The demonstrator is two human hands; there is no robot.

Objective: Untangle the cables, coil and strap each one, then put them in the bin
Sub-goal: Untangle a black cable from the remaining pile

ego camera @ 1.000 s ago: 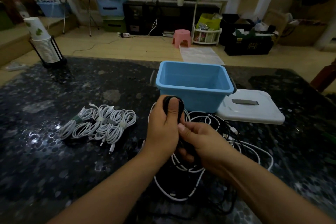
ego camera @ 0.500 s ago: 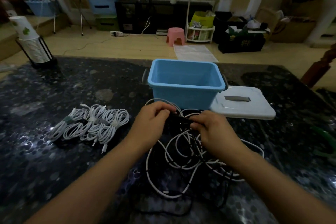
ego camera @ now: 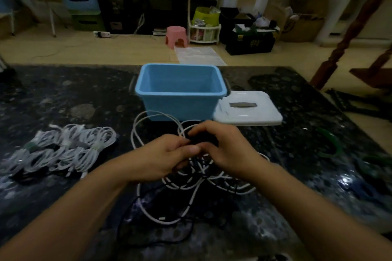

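Both hands meet over the tangle [ego camera: 197, 178] in the middle of the worktop [ego camera: 63, 95]. Left hand [ego camera: 161, 158] has fingers curled, pinching a black cable [ego camera: 203, 137] at its tip; right hand [ego camera: 224, 150] is curled over the same dark bundle from the other side. Fingertips almost touching.

Tangle holds white and black cables looped through each other, spilling toward the near edge. Blue bin [ego camera: 180, 91] stands just behind it, nothing visible inside. Strapped white coils [ego camera: 63, 150] lie well to the left, not yet binned.

Risks, as I judge them:
- Pulling the black cable hard could cinch the white loops into a knot — slack is shared.
- A loose white loop lies close to the bin's front wall; a tug might drag it against the bin.
- Dim light and a dark cable on a dark worktop — easy to lose a strand.

Around: white lid [ego camera: 248, 110] flat beside the bin on the right. Green-handled tool [ego camera: 331, 144] further right, blurred. Nothing blocks the bin's mouth.
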